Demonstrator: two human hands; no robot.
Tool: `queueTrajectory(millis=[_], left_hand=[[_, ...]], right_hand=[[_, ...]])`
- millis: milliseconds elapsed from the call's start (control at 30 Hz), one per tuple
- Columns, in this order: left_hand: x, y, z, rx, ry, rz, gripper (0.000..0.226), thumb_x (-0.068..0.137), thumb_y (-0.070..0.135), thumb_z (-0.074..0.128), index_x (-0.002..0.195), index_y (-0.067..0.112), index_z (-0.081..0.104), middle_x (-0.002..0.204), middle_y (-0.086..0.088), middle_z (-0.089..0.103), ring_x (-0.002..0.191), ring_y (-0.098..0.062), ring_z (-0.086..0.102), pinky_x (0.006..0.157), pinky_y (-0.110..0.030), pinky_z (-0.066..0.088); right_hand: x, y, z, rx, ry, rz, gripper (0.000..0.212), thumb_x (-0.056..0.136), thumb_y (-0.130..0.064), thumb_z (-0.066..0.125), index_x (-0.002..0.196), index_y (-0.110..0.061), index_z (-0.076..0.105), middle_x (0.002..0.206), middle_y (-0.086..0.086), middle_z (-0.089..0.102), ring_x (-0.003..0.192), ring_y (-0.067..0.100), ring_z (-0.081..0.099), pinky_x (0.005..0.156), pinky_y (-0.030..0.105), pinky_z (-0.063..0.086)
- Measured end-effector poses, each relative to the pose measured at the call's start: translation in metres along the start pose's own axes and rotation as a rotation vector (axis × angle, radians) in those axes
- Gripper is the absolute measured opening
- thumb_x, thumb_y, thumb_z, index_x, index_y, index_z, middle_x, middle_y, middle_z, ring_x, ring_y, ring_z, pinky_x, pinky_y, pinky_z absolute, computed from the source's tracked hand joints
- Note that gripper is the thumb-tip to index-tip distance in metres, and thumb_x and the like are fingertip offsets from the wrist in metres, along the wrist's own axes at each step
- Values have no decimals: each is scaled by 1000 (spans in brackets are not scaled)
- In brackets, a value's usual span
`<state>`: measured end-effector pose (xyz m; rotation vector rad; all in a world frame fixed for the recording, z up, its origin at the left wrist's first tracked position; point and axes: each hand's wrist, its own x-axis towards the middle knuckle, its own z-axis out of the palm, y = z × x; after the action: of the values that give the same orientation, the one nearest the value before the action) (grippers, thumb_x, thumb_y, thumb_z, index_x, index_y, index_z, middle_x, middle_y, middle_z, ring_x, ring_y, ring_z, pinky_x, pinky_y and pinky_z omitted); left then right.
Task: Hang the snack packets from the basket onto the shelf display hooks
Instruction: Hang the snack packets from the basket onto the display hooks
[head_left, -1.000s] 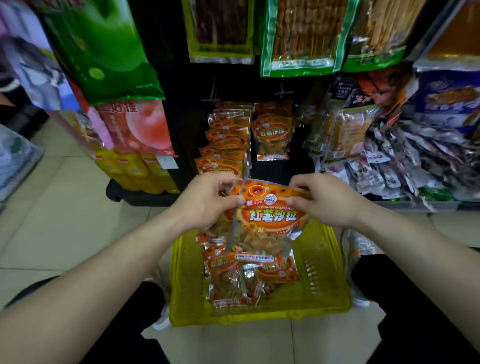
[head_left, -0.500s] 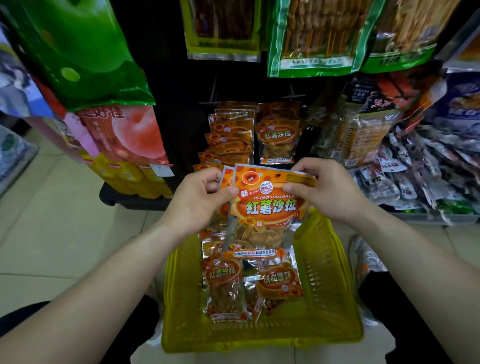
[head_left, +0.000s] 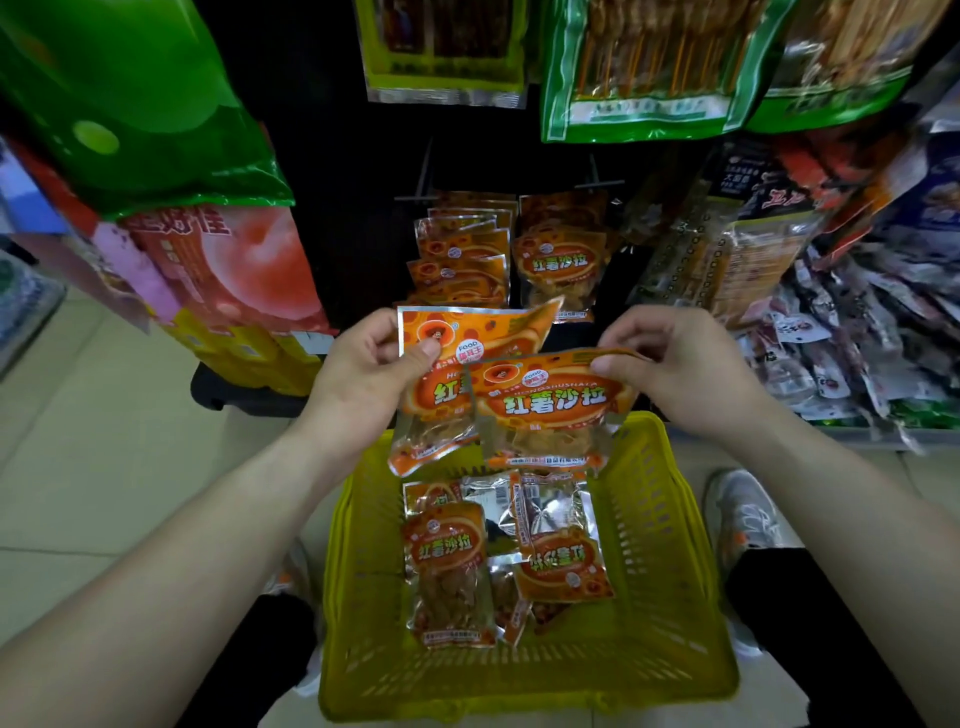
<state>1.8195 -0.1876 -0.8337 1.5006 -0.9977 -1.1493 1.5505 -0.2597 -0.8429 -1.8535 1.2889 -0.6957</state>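
My left grip (head_left: 363, 384) pinches a glossy rear packet (head_left: 467, 332), half hidden behind the front packet (head_left: 550, 402) my right grip (head_left: 685, 374) pinches.

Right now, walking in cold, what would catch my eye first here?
Centre frame, the left hand pinches the rear packet and the right hand pinches the front packet, both bright orange, by their top edges. Below them a yellow basket holds loose packets, and behind, hanging packets of the same kind line two hooks on the dark shelf.

Left hand (head_left: 363, 387) and right hand (head_left: 675, 369) pinch orange packets (head_left: 550, 402) above the basket (head_left: 662, 551).
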Motion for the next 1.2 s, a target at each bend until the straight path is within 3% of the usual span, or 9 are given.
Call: queueTrajectory(millis=[133,300,400,600,667,800,933,1033,1200], left_hand=[[-3,2,3,6,-22,14,21,96,17,61,117,17,63,98,-2,77,90,-19,75,69,-27,59],[-5,0,14,40,-85,5,20,97,19,60,117,21,62,102,-1,77,95,-19,74,81,-37,58],[-7,1,22,20,-119,-22,21,100,20,55,120,20,61,100,-2,77,93,-18,74,75,-32,59],[-10,3,33,-17,-122,-46,32,104,38,41,117,18,63,96,0,77,89,-16,74,72,-28,58],[-14,4,36,26,-137,13,35,96,41,52,118,17,63,95,6,76,89,-8,73,72,-22,57],[-12,-1,36,273,-26,112,30,87,28,72,115,26,62,106,10,72,100,-6,69,81,-26,58],[-9,-1,35,238,30,104,20,92,22,68,112,22,65,98,8,75,89,-5,72,71,-21,59],[-7,-2,33,244,27,104,13,94,22,65,107,25,66,95,4,76,85,-8,74,65,-20,58],[-5,-2,32,262,35,83,13,96,24,62,108,21,67,95,1,77,84,-12,75,74,-35,61]], right_hand=[[-5,-2,1,37,-1,-14,11,84,-22,78,80,-26,69,80,-13,72,76,0,66,61,16,48],[-6,-5,6,115,52,-12,16,83,-19,79,80,-26,65,111,-9,69,101,9,65,75,32,56],[-5,-7,6,75,95,6,16,83,-23,79,79,-26,64,94,-5,71,88,9,67,67,31,54],[-2,-6,10,70,226,65,19,79,-29,82,78,-25,64,84,1,69,78,15,66,63,30,51],[-2,-8,10,53,247,78,22,78,-31,83,76,-24,62,81,2,67,73,14,64,59,27,47],[-2,-9,13,26,268,87,34,76,-37,83,78,-26,51,76,-3,66,66,11,61,56,27,45],[-5,-13,14,-54,261,74,38,78,-45,79,95,-27,51,76,-4,65,68,12,63,56,32,47],[-3,-14,13,-67,219,61,24,82,-44,77,91,-27,63,79,-8,69,73,10,66,60,33,52],[-1,-9,13,69,151,55,14,83,-30,79,88,-22,69,87,-4,72,81,13,69,71,43,58]])
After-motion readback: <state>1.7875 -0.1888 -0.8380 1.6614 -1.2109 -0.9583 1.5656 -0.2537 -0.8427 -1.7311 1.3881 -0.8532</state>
